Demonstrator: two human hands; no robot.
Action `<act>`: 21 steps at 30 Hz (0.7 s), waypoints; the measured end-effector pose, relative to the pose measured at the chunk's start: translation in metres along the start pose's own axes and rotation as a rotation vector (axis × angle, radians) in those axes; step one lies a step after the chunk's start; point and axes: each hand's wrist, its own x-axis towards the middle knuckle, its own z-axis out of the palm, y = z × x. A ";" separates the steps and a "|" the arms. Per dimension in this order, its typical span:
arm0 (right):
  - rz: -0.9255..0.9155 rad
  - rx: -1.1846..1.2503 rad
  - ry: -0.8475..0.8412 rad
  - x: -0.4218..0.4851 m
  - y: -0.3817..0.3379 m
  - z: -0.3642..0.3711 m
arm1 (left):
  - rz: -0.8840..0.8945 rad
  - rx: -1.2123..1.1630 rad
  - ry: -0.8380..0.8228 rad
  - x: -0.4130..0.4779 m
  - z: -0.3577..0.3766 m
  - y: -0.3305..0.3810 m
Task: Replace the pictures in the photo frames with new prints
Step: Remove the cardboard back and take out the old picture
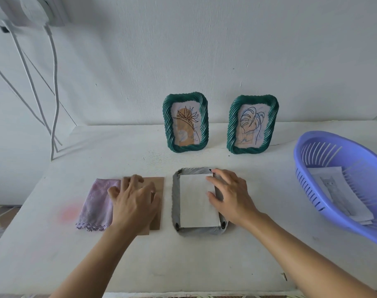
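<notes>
Head view. Your two hands lie apart on the white counter (pixel 183 265). Your left hand (pixel 134 198) rests flat, fingers spread, on a brown backing board (pixel 158 183). The board lies just beside a folded purple cloth (pixel 97 203) and partly overlaps it. Your right hand (pixel 230 194) rests on the right edge of a frame (pixel 176 203) lying face down at centre. Its fingers are loosely curved and the fingertips touch a white sheet (pixel 196 201) set in the frame's back. Two green twisted frames stand upright at the wall behind, well apart from your hands: the left frame (pixel 185 96) and the right frame (pixel 254 99), each showing a line-drawn leaf picture. At far right a purple slotted basket (pixel 308 190) holds loose prints (pixel 338 190). White cables (pixel 54 104) hang at upper left.
</notes>
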 end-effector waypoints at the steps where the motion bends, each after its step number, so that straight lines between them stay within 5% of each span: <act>1: -0.001 -0.004 -0.019 0.002 -0.001 -0.002 | 0.020 -0.003 -0.005 0.005 0.000 0.003; 13: 0.011 0.008 -0.087 0.029 -0.007 -0.014 | 0.208 -0.151 -0.103 0.036 0.016 0.039; 21: -0.007 -0.053 -0.201 0.040 -0.008 -0.019 | 0.174 -0.246 -0.166 0.042 0.023 0.033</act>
